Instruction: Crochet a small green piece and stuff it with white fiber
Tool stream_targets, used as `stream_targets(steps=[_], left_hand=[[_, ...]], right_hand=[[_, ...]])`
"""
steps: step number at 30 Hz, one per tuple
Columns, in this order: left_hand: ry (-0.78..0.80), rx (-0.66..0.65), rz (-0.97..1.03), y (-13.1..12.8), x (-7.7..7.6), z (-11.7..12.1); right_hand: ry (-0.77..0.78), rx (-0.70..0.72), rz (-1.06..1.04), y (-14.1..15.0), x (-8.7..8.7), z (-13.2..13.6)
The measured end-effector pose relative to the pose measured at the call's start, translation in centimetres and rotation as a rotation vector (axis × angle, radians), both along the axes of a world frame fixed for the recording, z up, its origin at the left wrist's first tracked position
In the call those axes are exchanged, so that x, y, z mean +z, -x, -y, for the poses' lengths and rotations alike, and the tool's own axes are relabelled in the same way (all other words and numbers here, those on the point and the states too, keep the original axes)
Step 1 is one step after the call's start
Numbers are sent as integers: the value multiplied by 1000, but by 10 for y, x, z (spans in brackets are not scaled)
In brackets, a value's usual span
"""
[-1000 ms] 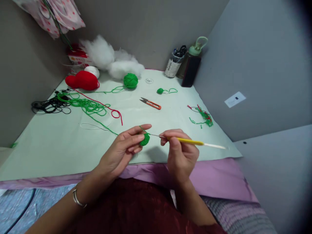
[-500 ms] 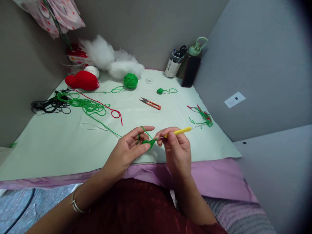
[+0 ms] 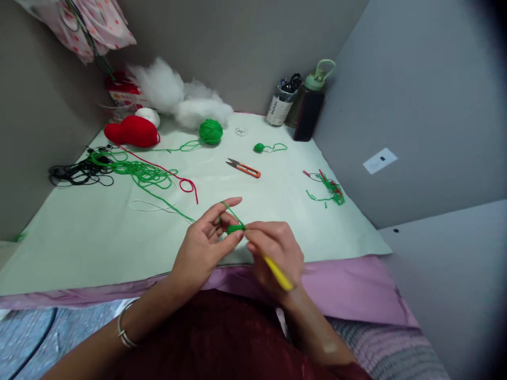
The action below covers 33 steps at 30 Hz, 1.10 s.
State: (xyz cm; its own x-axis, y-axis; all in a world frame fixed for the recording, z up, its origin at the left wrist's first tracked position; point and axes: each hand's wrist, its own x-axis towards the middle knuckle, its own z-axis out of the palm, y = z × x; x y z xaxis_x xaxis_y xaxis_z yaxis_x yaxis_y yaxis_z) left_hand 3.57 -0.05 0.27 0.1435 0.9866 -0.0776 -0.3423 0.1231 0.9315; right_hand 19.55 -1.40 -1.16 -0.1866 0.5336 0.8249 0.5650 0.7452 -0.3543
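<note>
Between thumb and fingers, my left hand (image 3: pixel 202 248) pinches a small green crochet piece (image 3: pixel 234 229). Green yarn runs over its raised index finger down to the piece. My right hand (image 3: pixel 275 253) is closed round a crochet hook with a yellow handle (image 3: pixel 279 273), the handle slanting down toward me. Its fingertips meet the piece's right edge, and the hook's tip is hidden there. The working strand trails left to a loose heap of green yarn (image 3: pixel 146 171) on the table.
Orange thread snips (image 3: pixel 249 169) lie beyond my hands, near a green yarn ball (image 3: pixel 211 132) and a small green piece (image 3: pixel 259 148). Red yarn (image 3: pixel 137 132), black cord (image 3: pixel 75 171) and white stuffing (image 3: pixel 202 112) are left and back. Yarn scraps (image 3: pixel 330 190), a bottle (image 3: pixel 316 82) and a phone (image 3: pixel 309 117) stand right.
My right hand has turned over and moved slightly left and down, swinging the hook's yellow handle from pointing right to pointing down toward me. My left index finger has risen a little.
</note>
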Motion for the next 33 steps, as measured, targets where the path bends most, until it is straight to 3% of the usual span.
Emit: stream_targets(steps=[3,6,8,10,14,17,19,21,23,27,33], left_hand=[[183,-120,214,1,-1,0],[319,-197,352,4,0,-2],[306,-179,374,4,1,-4],[269,-176,367,3,3,-3],[173,-108,276,-3,5,-1],[138,-36,242,-6,1,0],[203,-86,302,-6,-1,-2],[298,-163,384,-4,-2,-5],[345,-183,437,-1,-1,-8],[272,-102,396,2,1,-8],[119,-139,192,1,0,0]], right_hand=[[-13,-64,32,3,-6,0],[203,43,-314,3,-5,-3],[374,160,-604,3,-3,-7],[484,256,-754,4,-1,-11],[494,239,-689,7,-2,-11],[352,118,-445,8,-4,-6],[194,40,-236,7,-6,-4],[108,11,-166,5,-7,-3],[168,35,-321,4,-5,-5],[482,229,-767,5,-1,-9],[626,275,-785,7,-2,-12]])
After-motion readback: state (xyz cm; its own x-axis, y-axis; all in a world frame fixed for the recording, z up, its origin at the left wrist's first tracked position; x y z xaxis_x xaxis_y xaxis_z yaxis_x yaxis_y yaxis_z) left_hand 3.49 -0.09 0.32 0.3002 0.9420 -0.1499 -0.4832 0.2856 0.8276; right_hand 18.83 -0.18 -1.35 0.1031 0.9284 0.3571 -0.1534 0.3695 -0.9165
